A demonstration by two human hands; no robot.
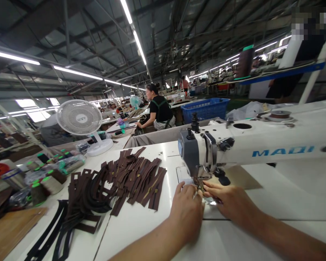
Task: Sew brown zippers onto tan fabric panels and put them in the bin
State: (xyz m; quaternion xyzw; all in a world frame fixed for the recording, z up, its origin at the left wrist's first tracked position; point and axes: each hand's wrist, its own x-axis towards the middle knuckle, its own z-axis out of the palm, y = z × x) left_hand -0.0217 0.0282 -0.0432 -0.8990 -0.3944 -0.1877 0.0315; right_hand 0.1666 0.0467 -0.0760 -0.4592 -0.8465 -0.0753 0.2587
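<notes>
Both my hands rest on the white table right under the needle end of a white sewing machine. My left hand has its fingers curled together at the presser foot, and what they pinch is hidden. My right hand reaches in from the right with fingertips pressed close at the same spot. To the left of my hands lies a heap of brown zipper pieces. Dark brown straps trail toward the table's front.
A white desk fan stands at the back left. Thread spools crowd the left edge beside a wooden board. A blue basket sits behind the machine. Another person in black works at a farther table.
</notes>
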